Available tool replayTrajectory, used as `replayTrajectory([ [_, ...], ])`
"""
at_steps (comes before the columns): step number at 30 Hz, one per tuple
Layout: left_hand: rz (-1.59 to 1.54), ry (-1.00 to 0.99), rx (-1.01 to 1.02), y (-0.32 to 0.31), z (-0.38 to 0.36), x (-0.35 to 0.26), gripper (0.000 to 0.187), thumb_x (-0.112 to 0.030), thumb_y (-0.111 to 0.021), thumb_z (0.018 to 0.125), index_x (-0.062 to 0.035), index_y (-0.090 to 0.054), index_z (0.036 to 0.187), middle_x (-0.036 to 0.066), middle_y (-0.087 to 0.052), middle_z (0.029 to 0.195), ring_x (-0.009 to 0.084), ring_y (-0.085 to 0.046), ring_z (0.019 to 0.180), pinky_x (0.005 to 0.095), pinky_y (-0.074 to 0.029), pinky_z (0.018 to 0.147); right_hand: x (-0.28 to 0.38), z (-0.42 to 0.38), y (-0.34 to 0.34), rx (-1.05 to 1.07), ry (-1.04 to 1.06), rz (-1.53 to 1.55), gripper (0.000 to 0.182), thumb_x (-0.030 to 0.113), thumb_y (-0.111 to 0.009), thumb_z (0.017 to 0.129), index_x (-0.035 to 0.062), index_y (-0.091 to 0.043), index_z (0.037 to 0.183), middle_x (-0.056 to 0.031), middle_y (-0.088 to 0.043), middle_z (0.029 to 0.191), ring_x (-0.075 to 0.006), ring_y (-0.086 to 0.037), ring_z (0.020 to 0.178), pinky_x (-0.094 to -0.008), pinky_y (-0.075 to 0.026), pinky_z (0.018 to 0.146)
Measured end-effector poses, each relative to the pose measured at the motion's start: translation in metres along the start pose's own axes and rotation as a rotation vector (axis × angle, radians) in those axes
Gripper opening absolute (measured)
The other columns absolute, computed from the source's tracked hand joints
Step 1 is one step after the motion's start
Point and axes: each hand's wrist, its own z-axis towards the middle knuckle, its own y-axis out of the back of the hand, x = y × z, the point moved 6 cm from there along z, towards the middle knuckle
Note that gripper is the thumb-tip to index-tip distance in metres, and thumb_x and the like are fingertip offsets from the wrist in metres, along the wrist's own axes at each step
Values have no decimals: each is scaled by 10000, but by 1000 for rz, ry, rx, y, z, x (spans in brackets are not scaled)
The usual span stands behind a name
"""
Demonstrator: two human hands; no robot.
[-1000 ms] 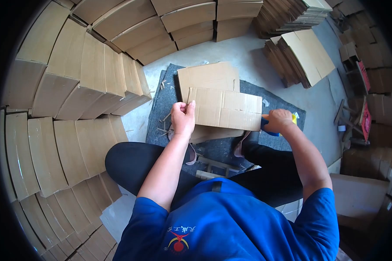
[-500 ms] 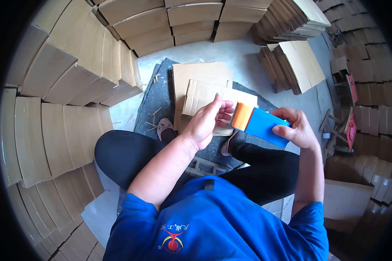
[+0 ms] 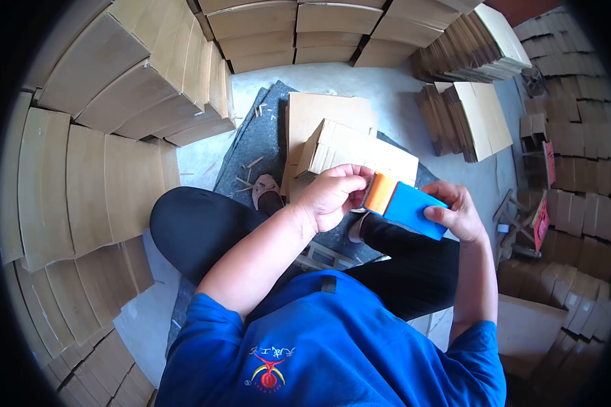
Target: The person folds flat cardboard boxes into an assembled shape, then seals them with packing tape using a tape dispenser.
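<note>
My right hand (image 3: pixel 459 211) grips a blue and orange tape dispenser (image 3: pixel 409 207) at its blue end, thumb across the top. The dispenser is held in the air above my lap, its orange end with a toothed edge facing left. At that toothed edge, the fingertips of my left hand (image 3: pixel 334 197) are pinched together; whatever they hold is too small to make out. Beyond both hands a small cardboard box (image 3: pixel 363 150) lies on a flat piece of cardboard (image 3: pixel 329 108).
Stacked cartons (image 3: pixel 88 180) rise on my left and along the back. Bundles of flattened cardboard (image 3: pixel 482 122) stand at the back right. A dark mat (image 3: pixel 251 146) with scattered scraps covers the floor. A folding stool (image 3: pixel 540 224) stands on the right.
My left hand has moved right and its spread fingers have closed at the dispenser's toothed edge. The dispenser has shifted slightly down in view. The whole view has turned a little.
</note>
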Motion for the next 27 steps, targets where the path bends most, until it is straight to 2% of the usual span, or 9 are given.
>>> replayTrajectory([
  [2,93,3,-120,7,-2,-3,207,18,-513,959,-22,-636,1121,61,-668,1005,126,-616,869,260,-514,792,5,7,-5,-15,-57,-47,589,482,-770,740,-6,-713,1064,-102,-697,894,-180,-660,817,-310,-538,764],
  [3,90,2,-122,13,1,-4,207,18,-513,959,-22,-636,1121,61,-668,1005,126,-616,869,260,-514,792,11,11,-8,-11,-58,-49,589,482,-770,740,-6,-713,1064,-102,-697,894,-180,-660,817,-310,-538,764],
  [5,313,-46,-172,30,8,-14,221,-1,-533,968,-7,-616,1173,76,-664,1060,163,-646,981,297,-534,875,18,20,-14,14,-159,-169,628,523,-753,759,-15,-710,1079,-127,-703,906,-205,-674,828,-320,-545,768],
  [8,369,-113,-263,41,11,-53,204,-22,-604,953,-8,-635,1154,40,-650,940,104,-548,751,237,-478,724,32,37,-14,43,-161,-228,685,575,-736,770,-23,-705,1104,-161,-710,941,-232,-694,861,-336,-563,777],
  [11,407,-215,-363,99,24,-103,232,-8,-619,940,14,-612,1171,22,-613,864,99,-534,682,230,-456,626,46,49,-4,-15,-178,-375,689,591,-714,780,-17,-717,1102,-179,-721,956,-243,-715,879,-350,-585,802],
  [14,516,-159,-413,114,24,-121,256,5,-616,916,-3,-613,1173,13,-611,861,94,-530,670,229,-449,615,49,68,-2,-16,-280,-436,654,564,-711,785,-16,-733,1086,-177,-727,954,-238,-720,874,-346,-586,806],
  [17,479,-190,-457,128,37,-129,266,6,-620,894,-9,-621,1159,4,-606,827,84,-534,668,226,-443,602,45,94,-7,-6,-300,-509,643,551,-707,793,-16,-731,1095,-171,-729,949,-247,-720,866,-348,-586,811],
  [21,491,-151,-537,141,44,-125,263,9,-616,887,-6,-627,1149,-3,-603,814,81,-532,654,227,-443,590,44,115,-14,3,-319,-577,591,543,-709,801,-1,-746,1030,-165,-719,901,-218,-708,820,-323,-574,792],
  [27,532,-99,-643,167,54,-108,275,-14,-625,880,-40,-645,1153,-19,-608,813,73,-522,649,226,-434,581,35,134,-28,56,-366,-680,573,524,-711,821,-8,-747,1031,-173,-725,925,-226,-711,844,-334,-580,805],
])
